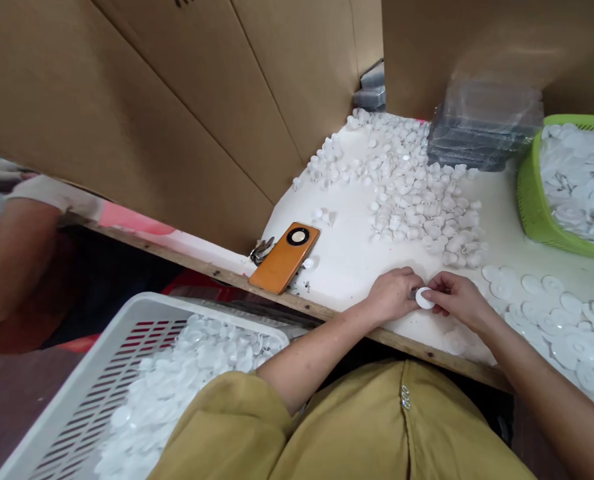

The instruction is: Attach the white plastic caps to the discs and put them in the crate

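where the two hands meet at the near edge of the table, head view: the left hand and right hand pinch one white disc between their fingertips, fingers curled in and drawn close around it, the disc lifted just off the surface. whether a second small piece sits under the left fingers cannot be told. beyond the hands lies a scatter of small white caps; to the right of the right hand, flat white discs spread out, with a green basket of more discs farther off. to the left of the left hand rest an orange phone and keys. below the left forearm stands a white crate part-filled with white pieces. a stack of clear trays sits far beyond. another person's arm shows at far left. judged good practice: hold the disc level, grip it by the rim, press squarely with both thumbs.
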`<action>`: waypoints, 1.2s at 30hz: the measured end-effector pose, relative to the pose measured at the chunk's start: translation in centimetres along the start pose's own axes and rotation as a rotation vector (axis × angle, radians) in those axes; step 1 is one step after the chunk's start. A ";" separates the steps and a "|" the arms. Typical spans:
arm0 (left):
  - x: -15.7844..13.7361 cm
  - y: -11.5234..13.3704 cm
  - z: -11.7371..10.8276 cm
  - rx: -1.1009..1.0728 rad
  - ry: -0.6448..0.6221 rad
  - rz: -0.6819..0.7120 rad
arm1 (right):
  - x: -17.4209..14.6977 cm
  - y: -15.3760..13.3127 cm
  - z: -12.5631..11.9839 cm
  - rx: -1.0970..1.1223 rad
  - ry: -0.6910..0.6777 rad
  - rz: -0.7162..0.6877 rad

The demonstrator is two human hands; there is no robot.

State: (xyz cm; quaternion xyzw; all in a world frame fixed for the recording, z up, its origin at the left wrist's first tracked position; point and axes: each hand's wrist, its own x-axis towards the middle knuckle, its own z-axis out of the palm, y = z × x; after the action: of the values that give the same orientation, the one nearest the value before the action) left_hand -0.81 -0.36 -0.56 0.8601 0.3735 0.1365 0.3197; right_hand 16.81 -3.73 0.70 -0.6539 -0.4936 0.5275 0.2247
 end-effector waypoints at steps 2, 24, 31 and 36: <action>0.1 0.0 0.0 -0.004 -0.003 -0.010 | 0.1 -0.1 0.1 -0.027 0.008 0.015; 2.8 0.9 -2.6 0.069 -0.409 -0.183 | 1.6 0.1 -1.1 -0.193 -0.175 0.141; -0.8 2.0 -2.1 0.010 -0.250 -0.039 | -0.5 0.0 1.1 -0.081 -0.127 -0.018; -9.5 1.4 -7.2 0.066 -0.200 -0.190 | -3.8 -2.6 4.4 0.097 -0.322 -0.137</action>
State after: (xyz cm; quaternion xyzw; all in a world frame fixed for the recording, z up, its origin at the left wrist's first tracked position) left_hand -9.95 -4.80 5.82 0.8401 0.4238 0.0067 0.3384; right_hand 11.89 -6.98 3.12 -0.5143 -0.5404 0.6320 0.2097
